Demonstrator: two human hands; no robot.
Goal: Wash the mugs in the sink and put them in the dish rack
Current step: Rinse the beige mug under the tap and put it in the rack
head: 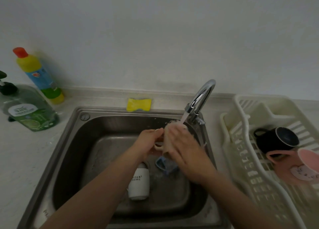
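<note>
Both my hands hold a pale beige mug (pixel 166 142) under the running water of the faucet (pixel 200 99), over the steel sink (pixel 69 142). My left hand (pixel 149 142) grips the mug by its handle side. My right hand (pixel 183 146) wraps round the mug's body and hides most of it. On the sink floor lie a white mug with black lettering (pixel 139 184) on its side and a blue mug (pixel 165 165), partly under my right wrist. In the cream dish rack (pixel 241 159) at the right lie a black mug (pixel 278 139) and a pink mug (pixel 293 168).
A yellow sponge (pixel 139 104) sits on the ledge behind the sink. A green dish soap bottle (pixel 31 113) and a yellow bottle with a red cap (pixel 38 75) stand on the counter at the left. The wall is right behind.
</note>
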